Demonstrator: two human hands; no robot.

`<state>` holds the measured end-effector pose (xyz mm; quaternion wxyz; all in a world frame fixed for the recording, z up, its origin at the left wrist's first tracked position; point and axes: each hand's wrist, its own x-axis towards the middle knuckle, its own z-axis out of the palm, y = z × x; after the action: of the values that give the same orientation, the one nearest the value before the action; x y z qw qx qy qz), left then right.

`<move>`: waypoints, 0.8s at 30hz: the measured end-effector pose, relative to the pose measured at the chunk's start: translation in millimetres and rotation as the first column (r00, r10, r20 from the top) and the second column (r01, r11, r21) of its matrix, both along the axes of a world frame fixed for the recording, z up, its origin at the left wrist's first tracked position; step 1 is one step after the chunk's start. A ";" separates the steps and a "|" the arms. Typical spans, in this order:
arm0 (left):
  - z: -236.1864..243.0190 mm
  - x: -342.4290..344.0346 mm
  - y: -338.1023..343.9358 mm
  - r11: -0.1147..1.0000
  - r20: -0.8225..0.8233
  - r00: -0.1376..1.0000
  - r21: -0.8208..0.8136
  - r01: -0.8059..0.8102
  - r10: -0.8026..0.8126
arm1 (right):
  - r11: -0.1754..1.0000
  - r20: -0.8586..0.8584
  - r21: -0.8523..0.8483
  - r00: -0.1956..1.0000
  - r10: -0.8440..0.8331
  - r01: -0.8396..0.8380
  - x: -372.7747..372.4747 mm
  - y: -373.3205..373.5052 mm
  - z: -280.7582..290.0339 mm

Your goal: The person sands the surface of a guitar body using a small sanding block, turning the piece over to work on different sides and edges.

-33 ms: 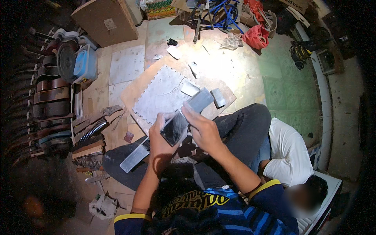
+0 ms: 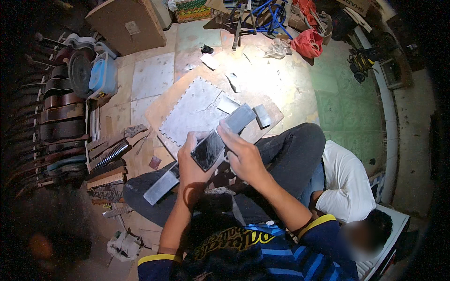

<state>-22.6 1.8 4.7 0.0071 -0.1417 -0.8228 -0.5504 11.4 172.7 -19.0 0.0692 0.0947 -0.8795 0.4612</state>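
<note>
A long rectangular bar crosses between my two hands, its near part a glossy black block (image 2: 206, 153) with pale dust on it and its far part a dusty grey block (image 2: 241, 117). Whether these are one piece or two I cannot tell; my fingers cover the join. My left hand (image 2: 190, 159) is closed around the black part's left side. From the right, my right hand (image 2: 243, 159) grips it, fingers on the upper side. Below my left wrist, a grey flat bar (image 2: 161, 189) lies over my left thigh, its upper end hidden.
Ahead lies a board (image 2: 161, 107) with a grey foam mat (image 2: 192, 110), a folded pale sheet (image 2: 228, 105) and a small grey block (image 2: 262, 115). Guitar necks (image 2: 133, 133) lie at left beside a row of guitar bodies (image 2: 63, 114). A person in a white shirt (image 2: 347, 182) sits close at right.
</note>
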 end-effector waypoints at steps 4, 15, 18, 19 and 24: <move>4.6 -7.1 -3.8 1.000 0.070 0.998 -0.013 0.003 -0.002 | 0.999 0.147 0.047 0.989 0.006 -0.013 23.5 -3.5 17.7; -2.9 -6.9 1.0 1.000 0.064 0.998 -0.002 -0.001 0.001 | 0.997 0.144 0.081 0.989 -0.019 0.008 7.2 1.1 18.8; -0.6 -9.9 0.1 1.000 0.072 0.997 -0.001 0.001 -0.001 | 0.999 0.080 0.037 0.996 0.036 -0.039 11.6 7.3 18.5; -6.9 -7.3 -1.6 1.000 0.074 0.997 0.015 0.006 -0.007 | 0.996 0.114 0.082 0.993 0.012 -0.021 3.8 7.8 14.1; 2.5 -12.7 -1.7 1.000 0.060 0.998 -0.002 -0.002 0.002 | 0.997 0.065 -0.015 0.995 0.075 -0.074 13.3 8.8 14.0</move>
<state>-35.3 0.1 7.2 -0.0170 -0.1244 -0.8234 -0.5534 24.7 181.5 -5.0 0.0239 0.1116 -0.8742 0.4720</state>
